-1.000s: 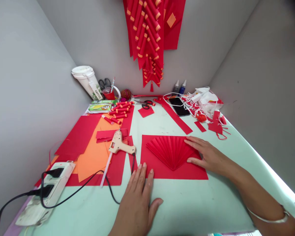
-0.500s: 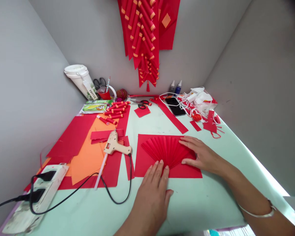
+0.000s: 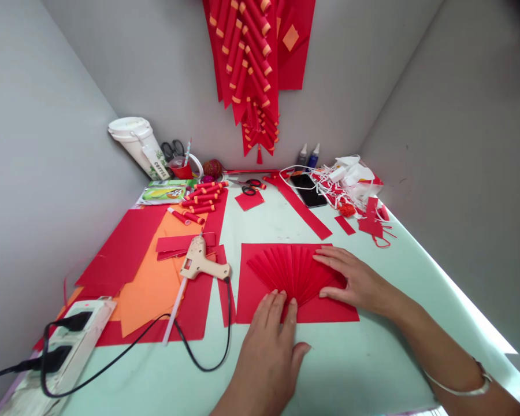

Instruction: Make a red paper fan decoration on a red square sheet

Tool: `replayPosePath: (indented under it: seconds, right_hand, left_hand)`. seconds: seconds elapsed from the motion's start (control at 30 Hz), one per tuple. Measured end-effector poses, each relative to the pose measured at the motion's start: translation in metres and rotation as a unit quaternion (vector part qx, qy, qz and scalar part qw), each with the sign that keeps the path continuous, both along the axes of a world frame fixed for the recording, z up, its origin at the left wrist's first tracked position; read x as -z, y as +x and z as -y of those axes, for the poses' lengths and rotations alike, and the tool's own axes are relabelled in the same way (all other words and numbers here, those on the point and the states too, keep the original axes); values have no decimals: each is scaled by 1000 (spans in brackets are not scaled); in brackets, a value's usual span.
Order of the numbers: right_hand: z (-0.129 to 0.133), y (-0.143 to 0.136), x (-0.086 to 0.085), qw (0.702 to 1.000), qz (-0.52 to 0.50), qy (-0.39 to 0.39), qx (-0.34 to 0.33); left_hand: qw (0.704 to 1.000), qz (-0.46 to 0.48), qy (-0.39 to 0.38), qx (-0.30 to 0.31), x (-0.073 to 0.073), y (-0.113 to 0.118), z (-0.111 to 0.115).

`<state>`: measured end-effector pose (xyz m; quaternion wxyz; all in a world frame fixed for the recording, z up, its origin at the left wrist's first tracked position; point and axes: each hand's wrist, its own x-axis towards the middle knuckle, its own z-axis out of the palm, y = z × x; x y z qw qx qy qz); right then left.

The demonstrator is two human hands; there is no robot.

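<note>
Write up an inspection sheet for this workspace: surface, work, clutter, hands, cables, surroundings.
Surface: pale green tabletop, red and orange paper layered over its left side.
Work: pleated red fan spread on a red sheet.
Clutter: glue gun on that paper; loose scissors, phone and white scraps farther back.
Hands: left hand at the fan's lower point, right hand at its right side.
Cables: black cord loops from the glue gun toward the power strip.
Surroundings: grey walls; red hanging decoration at the back.

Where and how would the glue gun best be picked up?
Probably by the handle, coming from the right, where the left hand is: the glue gun lies on its side, handle pointing right, nozzle away from the person. The glue stick juts toward the person, and the cord leaves the handle's end.
</note>
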<state>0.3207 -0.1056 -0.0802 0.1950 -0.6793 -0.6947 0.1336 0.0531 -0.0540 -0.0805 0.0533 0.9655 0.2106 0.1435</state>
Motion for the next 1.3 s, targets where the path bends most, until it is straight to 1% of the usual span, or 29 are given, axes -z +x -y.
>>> replayPosePath:
  seconds: [0.17,0.4,0.57,0.83,1.03,1.3]
  right_hand:
    - [1,5,-3,1000,-14,-15,18]
    - [5,17,3,999,-12,-29,34]
    - [4,17,4,999,-7,-19,29]
    - [3,15,9,999,22,-3,28]
    - [3,14,7,999,29,1,23]
    - [3,14,5,1000,6,-2,28]
  left_hand:
    - [1000,4,-11,-4,2,-1,0]
    - [1000,2,-18,-4,1,-1,0]
    - [1000,2,-14,-1,-1,1,0]
    - [1000,12,-2,-4,5,2,0]
    - [1000,12,1,-3,4,1,0]
    - [1000,7,10,-5,3,1,1]
